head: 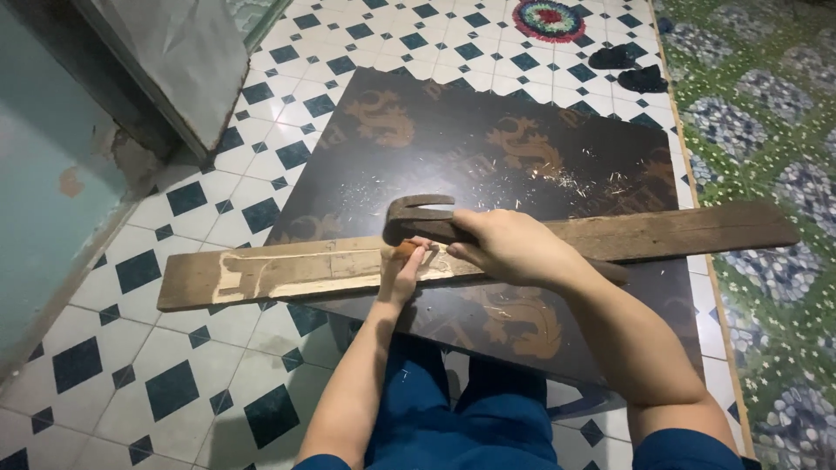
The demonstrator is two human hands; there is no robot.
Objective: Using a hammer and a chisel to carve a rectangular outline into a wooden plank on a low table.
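The claw hammer (416, 218) sits in the right hand (509, 248), which is wrapped around its handle close to the head; the head hangs just above the wooden plank (305, 270), claws pointing right and slightly up, the handle running right and slightly down under the palm. The left hand (402, 271) rests on the plank directly below the hammer head, fingertips pinched narrow on a small brownish piece (405, 250) that I cannot identify. The plank's long axis runs left to right, rising slightly to the right, across the near part of a dark tabletop (453, 148) printed with dragon figures. Its left end overhangs the table edge above the checkered tile floor (174, 348); its right end reaches past the table toward a green patterned floor covering (766, 130). Wood shavings (575, 178) lie scattered behind the plank. A wall (35, 174) closes off the left.
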